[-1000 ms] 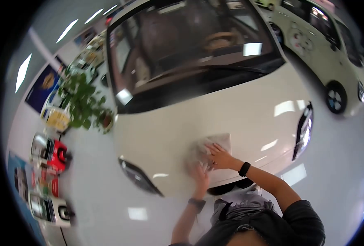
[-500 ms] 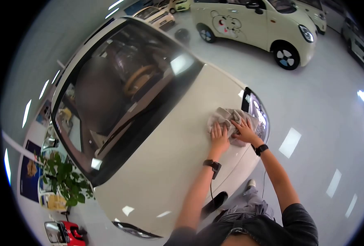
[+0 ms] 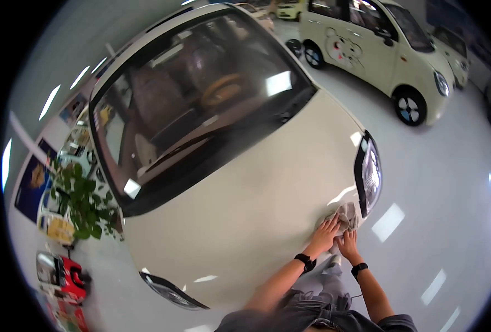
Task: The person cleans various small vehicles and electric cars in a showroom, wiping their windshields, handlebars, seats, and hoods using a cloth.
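Observation:
A crumpled greyish-beige cloth (image 3: 346, 216) lies against the front corner of a cream car's hood (image 3: 245, 205), close below the headlight (image 3: 371, 174). My left hand (image 3: 324, 235) presses on the cloth's left side, its fingers closed over the folds. Lower and to the right, my right hand (image 3: 348, 246) grips the cloth's near edge with its fingertips. The two hands are close together. A dark band is on each wrist. What lies under the cloth is hidden.
The windshield (image 3: 201, 94) with its wiper rises beyond the hood. Another cream car (image 3: 378, 55) with a cartoon bear stands at the upper right. A leafy plant (image 3: 85, 199) and a red vehicle (image 3: 71, 279) are at the left. The glossy floor (image 3: 417, 210) reflects lights.
Both hands and the cloth have moved from beside the headlight, high on the hood, down toward the front edge, nearer my body. The view has shifted as well, showing more of the car.

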Tool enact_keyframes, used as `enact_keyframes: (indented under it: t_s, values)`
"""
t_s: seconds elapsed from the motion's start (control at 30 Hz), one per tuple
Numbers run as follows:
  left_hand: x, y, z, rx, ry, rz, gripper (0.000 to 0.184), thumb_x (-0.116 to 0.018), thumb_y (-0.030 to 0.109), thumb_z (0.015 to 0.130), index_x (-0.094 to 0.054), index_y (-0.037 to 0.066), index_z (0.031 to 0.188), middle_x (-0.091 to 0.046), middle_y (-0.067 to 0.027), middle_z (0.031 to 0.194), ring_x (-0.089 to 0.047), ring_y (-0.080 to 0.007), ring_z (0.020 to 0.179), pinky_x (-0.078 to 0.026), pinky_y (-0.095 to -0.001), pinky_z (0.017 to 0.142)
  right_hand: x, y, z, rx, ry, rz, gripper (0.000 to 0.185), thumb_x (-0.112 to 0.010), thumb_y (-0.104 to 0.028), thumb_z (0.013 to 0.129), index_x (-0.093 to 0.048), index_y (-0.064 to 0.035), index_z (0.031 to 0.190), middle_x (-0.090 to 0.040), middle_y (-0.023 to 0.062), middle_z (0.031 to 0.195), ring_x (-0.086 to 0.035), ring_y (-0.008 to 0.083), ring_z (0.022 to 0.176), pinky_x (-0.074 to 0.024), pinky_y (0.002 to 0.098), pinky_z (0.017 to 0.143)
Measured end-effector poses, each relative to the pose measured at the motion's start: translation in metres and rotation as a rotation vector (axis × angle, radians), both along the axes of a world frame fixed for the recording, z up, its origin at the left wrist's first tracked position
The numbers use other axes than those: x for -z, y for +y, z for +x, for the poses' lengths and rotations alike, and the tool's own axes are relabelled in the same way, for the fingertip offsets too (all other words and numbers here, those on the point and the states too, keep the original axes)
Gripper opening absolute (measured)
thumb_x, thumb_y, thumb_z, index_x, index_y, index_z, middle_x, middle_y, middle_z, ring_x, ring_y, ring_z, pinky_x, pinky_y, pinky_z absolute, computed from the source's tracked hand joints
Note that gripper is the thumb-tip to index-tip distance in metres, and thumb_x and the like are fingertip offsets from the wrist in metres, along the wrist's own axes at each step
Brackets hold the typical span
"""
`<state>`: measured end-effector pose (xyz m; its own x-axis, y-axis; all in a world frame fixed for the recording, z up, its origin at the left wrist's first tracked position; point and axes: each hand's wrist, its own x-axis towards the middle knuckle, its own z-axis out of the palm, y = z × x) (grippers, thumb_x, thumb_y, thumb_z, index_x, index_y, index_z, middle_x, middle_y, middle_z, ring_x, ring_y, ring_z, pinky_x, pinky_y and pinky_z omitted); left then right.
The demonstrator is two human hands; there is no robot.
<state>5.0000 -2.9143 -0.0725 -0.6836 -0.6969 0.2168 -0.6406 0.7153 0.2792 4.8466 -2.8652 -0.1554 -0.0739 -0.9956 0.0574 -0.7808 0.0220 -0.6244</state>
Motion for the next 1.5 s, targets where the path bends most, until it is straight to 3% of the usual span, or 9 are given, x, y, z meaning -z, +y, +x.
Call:
enact_keyframes:
  t_s: [0.2,0.47,0.57,0.73,0.8,0.87,1.07,1.33,1.5]
  values:
    - [-0.021,-0.006,0.085,-0.246,0.305,-0.185,0.049,-0.046,0.002,0.075,-0.043,0.000,0.124,-0.025,-0.0203,0.141,-0.030,-0.0316,0.128,-0.027,-0.0412,0.103,-0.070,-0.063,0.062,-0.203,0.135,-0.117,0.071,-0.064,-0.031,0.073,-0.035,-0.0082,0.133,-0.037,0.0207,0.132,-0.025,0.0422,0.126,-0.0144,0.0502,0.106]
    - [-0.052,-0.017,0.290,-0.758,0.312,-0.281,0.051,-0.052,0.006,0.075,-0.041,-0.003,0.124,-0.031,-0.0255,0.134,-0.028,-0.0395,0.126,-0.026,-0.0459,0.101,-0.148,-0.142,0.295,-0.658,0.291,-0.303,0.074,-0.064,-0.039,0.070,-0.037,-0.0120,0.133,-0.033,0.0218,0.135,-0.023,0.0405,0.128,-0.0201,0.0543,0.101]
    - [-0.040,0.040,0.380,-0.908,0.272,-0.392,0.051,-0.053,0.005,0.076,-0.041,-0.001,0.125,-0.029,-0.0267,0.134,-0.027,-0.0407,0.126,-0.025,-0.0495,0.101,-0.174,-0.100,0.396,-0.910,0.360,-0.386,0.078,-0.061,-0.046,0.072,-0.033,-0.0103,0.135,-0.033,0.0302,0.132,-0.014,0.0404,0.132,-0.0153,0.0536,0.103]
    - [0.007,0.187,0.429,-1.151,0.148,-0.399,0.051,-0.051,-0.001,0.074,-0.046,0.005,0.124,-0.032,-0.0206,0.135,-0.024,-0.0390,0.128,-0.020,-0.0510,0.104,-0.191,0.012,0.485,-1.312,0.228,-0.224,0.078,-0.061,-0.046,0.070,-0.035,-0.0083,0.134,-0.027,0.0266,0.137,-0.011,0.0377,0.133,-0.0089,0.0519,0.106]
    - [0.054,0.235,0.434,-1.257,0.504,-0.271,0.049,-0.050,-0.002,0.074,-0.043,-0.002,0.122,-0.032,-0.0246,0.134,-0.023,-0.0419,0.127,-0.019,-0.0507,0.104,-0.183,0.043,0.500,-1.416,0.129,0.006,0.077,-0.063,-0.041,0.067,-0.038,-0.0070,0.131,-0.025,0.0249,0.139,-0.012,0.0351,0.134,-0.0078,0.0510,0.107]
    - [0.067,0.247,0.428,-1.361,0.687,-0.145,0.049,-0.050,-0.001,0.074,-0.039,-0.008,0.122,-0.031,-0.0277,0.133,-0.023,-0.0445,0.126,-0.019,-0.0521,0.103,-0.144,0.067,0.505,-1.432,0.007,-0.071,0.074,-0.064,-0.036,0.065,-0.041,-0.0062,0.129,-0.026,0.0230,0.139,-0.015,0.0330,0.134,-0.0079,0.0497,0.108]
    - [0.074,0.286,0.389,-1.324,0.158,0.018,0.062,-0.055,0.006,0.073,-0.027,-0.014,0.125,-0.022,-0.0357,0.132,-0.021,-0.0509,0.122,-0.017,-0.0563,0.101,-0.104,0.069,0.454,-1.491,0.096,-0.574,0.073,-0.067,-0.030,0.065,-0.040,-0.0081,0.129,-0.025,0.0188,0.141,-0.018,0.0284,0.134,-0.0091,0.0438,0.110]
    - [0.071,0.232,0.271,-1.234,0.255,-0.175,0.063,-0.057,0.011,0.073,-0.028,-0.011,0.124,-0.021,-0.0426,0.125,-0.021,-0.0557,0.118,-0.017,-0.0593,0.098,-0.107,0.030,0.336,-1.431,0.381,-0.459,0.075,-0.068,-0.038,0.064,-0.040,-0.0163,0.130,-0.020,0.0126,0.144,-0.017,0.0244,0.134,-0.0148,0.0407,0.109]
    - [0.084,0.186,0.225,-0.893,-0.129,0.021,0.055,-0.055,0.025,0.077,-0.043,0.014,0.129,-0.024,-0.0219,0.138,-0.010,-0.0477,0.128,-0.016,-0.0590,0.100,-0.089,0.010,0.229,-1.168,0.279,-0.391,0.071,-0.064,-0.039,0.073,-0.035,-0.0177,0.133,-0.022,0.0099,0.144,-0.017,0.0237,0.134,-0.0154,0.0431,0.109]
